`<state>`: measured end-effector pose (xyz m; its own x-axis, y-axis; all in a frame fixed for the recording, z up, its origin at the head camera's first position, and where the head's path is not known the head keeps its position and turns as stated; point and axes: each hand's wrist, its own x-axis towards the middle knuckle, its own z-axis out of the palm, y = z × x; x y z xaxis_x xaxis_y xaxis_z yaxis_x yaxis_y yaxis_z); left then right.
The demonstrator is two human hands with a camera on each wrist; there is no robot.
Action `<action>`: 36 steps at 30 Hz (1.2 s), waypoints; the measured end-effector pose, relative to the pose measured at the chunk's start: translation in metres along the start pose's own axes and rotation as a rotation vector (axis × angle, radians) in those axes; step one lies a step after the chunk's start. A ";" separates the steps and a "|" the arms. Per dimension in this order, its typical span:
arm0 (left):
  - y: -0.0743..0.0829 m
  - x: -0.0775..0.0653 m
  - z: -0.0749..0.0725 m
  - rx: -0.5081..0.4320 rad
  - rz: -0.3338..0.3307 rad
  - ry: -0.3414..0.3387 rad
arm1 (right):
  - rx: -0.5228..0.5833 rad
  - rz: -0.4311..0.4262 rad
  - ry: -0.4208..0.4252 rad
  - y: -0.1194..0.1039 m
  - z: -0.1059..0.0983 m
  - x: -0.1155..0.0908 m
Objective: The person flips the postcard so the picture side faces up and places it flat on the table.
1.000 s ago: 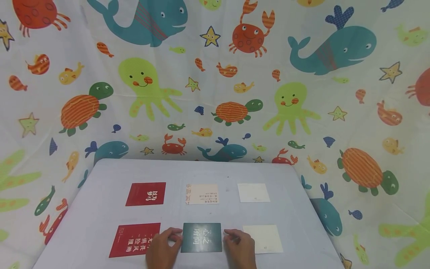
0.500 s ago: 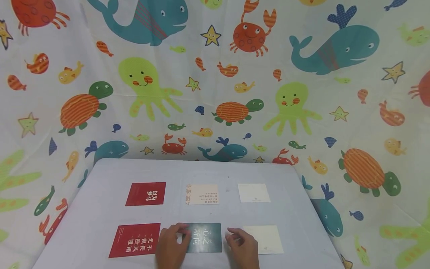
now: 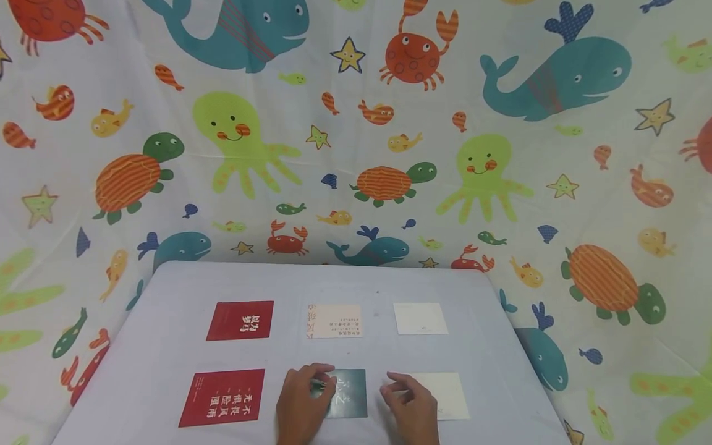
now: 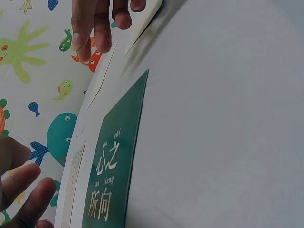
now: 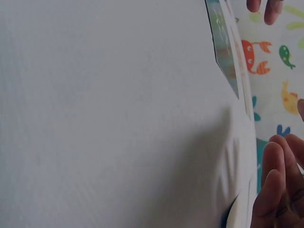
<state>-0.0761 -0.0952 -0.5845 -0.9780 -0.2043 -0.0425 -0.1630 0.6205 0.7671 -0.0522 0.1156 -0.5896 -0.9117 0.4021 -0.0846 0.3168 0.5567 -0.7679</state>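
The left hand (image 3: 303,397) is over the left part of a teal card (image 3: 351,394), its fingers bent, thumb and forefinger apart with a piece of the card showing between them. It holds nothing; in the left wrist view, fingers and card are clear of each other. The right hand (image 3: 413,406) is just right of the card, fingers loosely curled, thumb and forefinger slightly parted, likewise holding nothing. In the head view it covers the left edge of a near white card (image 3: 450,395).

The teal card lies flat on the table (image 3: 139,377), in the middle of the near row. Its long axis runs left to right, parallel with the table's far edge. Its printed characters lie sideways to the person: their tops point right, towards the right hand, as the left wrist view makes plain. The left hand hides some of them.

Left of the left hand, apart from it, is a large red card (image 3: 214,398) with pale characters. Beyond, in a far row from left to right, lie a smaller red card (image 3: 230,318), a cream card (image 3: 328,318) with reddish lettering and a far white card (image 3: 419,316). Behind the table hangs a white cloth (image 3: 339,278) printed with whales, turtles, crabs and octopuses.
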 end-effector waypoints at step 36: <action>0.031 -0.021 0.055 -0.028 0.158 -0.101 | 0.042 -0.008 0.004 0.026 -0.038 0.015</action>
<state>-0.0682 -0.0303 -0.5946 -0.9995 -0.0275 0.0170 -0.0036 0.6174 0.7867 -0.0478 0.1636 -0.5866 -0.9130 0.4008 -0.0757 0.2980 0.5288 -0.7947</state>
